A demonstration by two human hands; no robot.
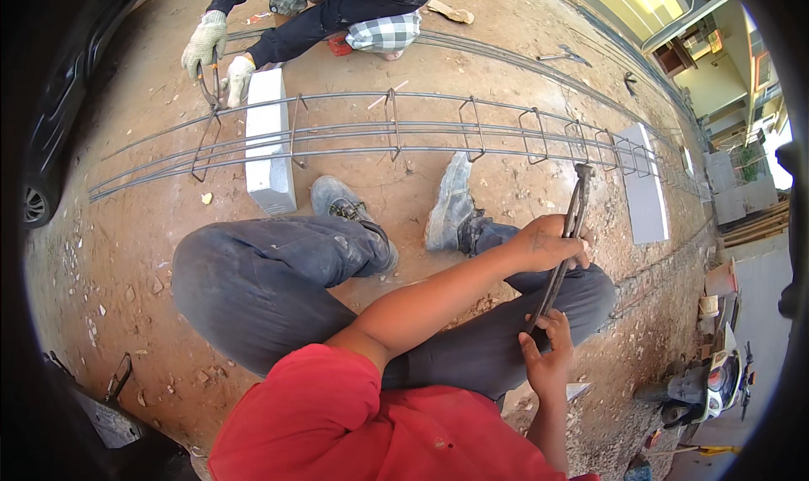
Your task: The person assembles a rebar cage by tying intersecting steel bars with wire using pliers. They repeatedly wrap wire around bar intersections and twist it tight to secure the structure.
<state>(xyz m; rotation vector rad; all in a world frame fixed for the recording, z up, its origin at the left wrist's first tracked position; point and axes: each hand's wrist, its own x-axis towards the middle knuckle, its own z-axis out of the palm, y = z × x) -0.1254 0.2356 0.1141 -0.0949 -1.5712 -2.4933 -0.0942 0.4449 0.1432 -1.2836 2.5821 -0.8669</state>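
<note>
A pair of long dark metal pincers (570,215) slants over my right knee, its head pointing up toward the steel rebar cage (434,127). My left hand (546,247) is closed around the handles near their middle. Lower down, my right hand (549,350) grips the handle ends between thumb and fingers. The cage of thin bars and square stirrups runs across in front of my feet, just beyond the pincers' head. Near its left end, a co-worker's gloved hand (205,44) holds another pair of pincers (208,89) at a stirrup; their other gloved hand (239,80) is beside the bars.
White blocks, one on the left (270,186) and one on the right (645,194), lie under the cage. More long bars (506,59) stretch behind it, with a hammer-like tool (566,55) beyond. A dark car (63,102) stands far left, a motorbike (712,384) at the lower right.
</note>
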